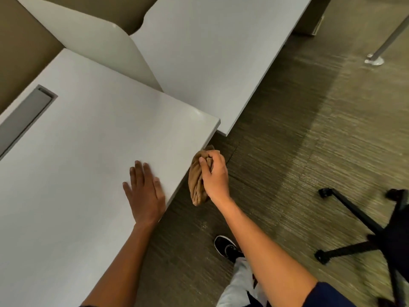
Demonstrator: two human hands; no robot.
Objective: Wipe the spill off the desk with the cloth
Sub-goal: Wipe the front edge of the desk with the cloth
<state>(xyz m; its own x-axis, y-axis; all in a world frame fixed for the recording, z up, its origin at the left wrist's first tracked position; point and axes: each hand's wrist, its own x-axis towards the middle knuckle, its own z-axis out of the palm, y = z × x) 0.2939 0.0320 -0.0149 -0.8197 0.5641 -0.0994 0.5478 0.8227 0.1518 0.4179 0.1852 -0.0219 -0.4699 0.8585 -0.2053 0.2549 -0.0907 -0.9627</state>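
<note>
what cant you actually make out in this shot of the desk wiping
- Spill: none shows on the desk in the head view; too faint to tell, or under the left hand.
- Cloth: bunched in the right hand beyond the desk edge, partly covered by its fingers.
- Chair base: blurred and cut off by the right edge.
- Shoe: partly hidden by the right forearm.

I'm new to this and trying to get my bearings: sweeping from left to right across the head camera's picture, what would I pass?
Grey recessed slot in the desk → left hand flat on the white desk → bunched brown cloth → right hand gripping it → black chair base.
</note>
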